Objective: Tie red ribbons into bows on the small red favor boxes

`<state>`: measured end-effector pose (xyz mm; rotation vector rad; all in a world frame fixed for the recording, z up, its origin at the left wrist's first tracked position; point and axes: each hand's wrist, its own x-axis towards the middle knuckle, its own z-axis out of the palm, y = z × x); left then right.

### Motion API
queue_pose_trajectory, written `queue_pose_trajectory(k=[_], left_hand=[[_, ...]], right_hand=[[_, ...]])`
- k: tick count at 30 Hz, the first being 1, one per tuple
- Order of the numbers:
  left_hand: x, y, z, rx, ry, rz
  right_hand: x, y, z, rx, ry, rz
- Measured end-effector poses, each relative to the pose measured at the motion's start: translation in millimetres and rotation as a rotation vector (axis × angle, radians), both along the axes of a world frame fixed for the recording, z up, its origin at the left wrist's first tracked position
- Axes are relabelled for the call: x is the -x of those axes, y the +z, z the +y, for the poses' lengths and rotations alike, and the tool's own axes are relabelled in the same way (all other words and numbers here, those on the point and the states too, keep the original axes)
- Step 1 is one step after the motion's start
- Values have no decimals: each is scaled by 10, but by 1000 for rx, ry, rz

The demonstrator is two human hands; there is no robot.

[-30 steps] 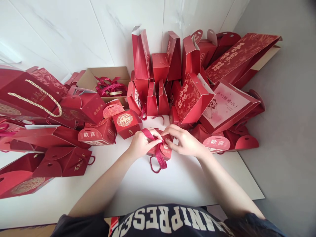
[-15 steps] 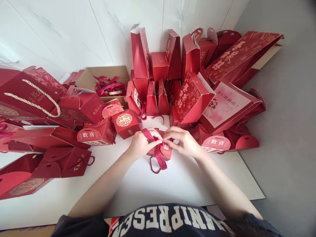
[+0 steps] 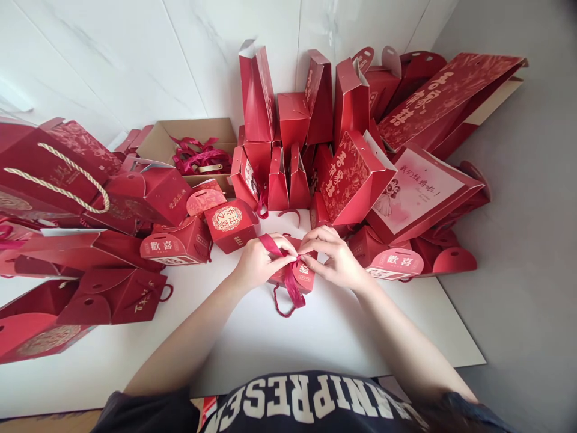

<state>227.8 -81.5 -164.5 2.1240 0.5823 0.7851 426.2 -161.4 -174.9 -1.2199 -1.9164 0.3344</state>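
Right hand [image 3: 336, 260] has edged nearer the left hand [image 3: 256, 264]. Both hands' fingers pinch a glossy crimson satin ribbon [image 3: 294, 291] atop a small red cardboard box [image 3: 306, 278].

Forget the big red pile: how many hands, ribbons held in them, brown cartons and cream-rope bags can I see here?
left hand and right hand: 2
ribbon pinched by both: 1
brown carton: 1
cream-rope bag: 1
Total: 5

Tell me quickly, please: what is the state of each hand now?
Left hand: closed, pinching the ribbon on the small red box.
Right hand: closed, fingertips pinching the same ribbon.
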Motion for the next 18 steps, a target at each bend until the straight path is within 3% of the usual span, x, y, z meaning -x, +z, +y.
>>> queue_pose_trajectory(k=[4,10,18], left_hand=[[-2,12,-6,15,-7,19],[-4,15,-11,9,7,22],[0,8,-3,6,-3,7]], right_hand=[[20,29,-23,-81,-90,-75],[34,57,-49,75,-38,-16],[100,45,-67,22,-91,37]])
